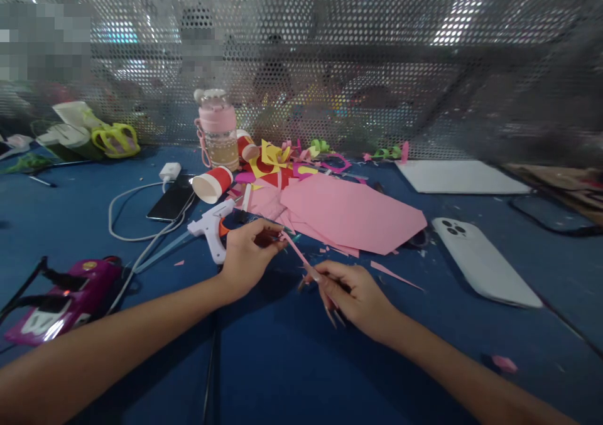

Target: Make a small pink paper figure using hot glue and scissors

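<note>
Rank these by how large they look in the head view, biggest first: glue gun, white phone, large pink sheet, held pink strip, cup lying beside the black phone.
1. Large pink sheet
2. White phone
3. Glue gun and cup: too alike to rank
4. Held pink strip

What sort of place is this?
Likely a craft workspace: a glue gun and coloured paper scraps on the blue table, and a pink paper strip held between the left hand and right hand.

Craft workspace, glue gun (pixel 206 227) left of centre, paper scraps (pixel 272 155) mid-frame, blue table (pixel 282 368), perforated metal screen (pixel 330 54) across top
</note>
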A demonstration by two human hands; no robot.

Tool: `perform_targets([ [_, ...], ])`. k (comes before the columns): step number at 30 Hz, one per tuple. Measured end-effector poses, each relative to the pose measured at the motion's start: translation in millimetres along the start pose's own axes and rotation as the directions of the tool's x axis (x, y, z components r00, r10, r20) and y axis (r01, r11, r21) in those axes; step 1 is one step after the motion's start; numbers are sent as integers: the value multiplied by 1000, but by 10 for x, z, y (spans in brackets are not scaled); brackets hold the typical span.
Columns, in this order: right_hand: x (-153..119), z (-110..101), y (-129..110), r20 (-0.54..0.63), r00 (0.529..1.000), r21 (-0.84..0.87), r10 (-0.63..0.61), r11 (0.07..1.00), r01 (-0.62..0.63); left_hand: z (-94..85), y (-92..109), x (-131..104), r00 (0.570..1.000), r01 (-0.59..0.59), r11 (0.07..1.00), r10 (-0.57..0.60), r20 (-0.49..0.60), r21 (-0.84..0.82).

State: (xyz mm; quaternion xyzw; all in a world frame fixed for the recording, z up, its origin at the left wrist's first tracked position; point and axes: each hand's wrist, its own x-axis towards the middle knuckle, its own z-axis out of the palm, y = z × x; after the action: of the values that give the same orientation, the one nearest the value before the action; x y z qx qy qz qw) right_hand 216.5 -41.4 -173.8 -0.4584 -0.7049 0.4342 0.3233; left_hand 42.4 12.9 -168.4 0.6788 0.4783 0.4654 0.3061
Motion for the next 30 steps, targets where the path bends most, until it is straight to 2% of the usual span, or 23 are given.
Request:
perform_targets([
  [30,17,-23,-28,18,999,-7,48,999,-48,4,-26,9,1000,5,1000,-5,-14,-23],
])
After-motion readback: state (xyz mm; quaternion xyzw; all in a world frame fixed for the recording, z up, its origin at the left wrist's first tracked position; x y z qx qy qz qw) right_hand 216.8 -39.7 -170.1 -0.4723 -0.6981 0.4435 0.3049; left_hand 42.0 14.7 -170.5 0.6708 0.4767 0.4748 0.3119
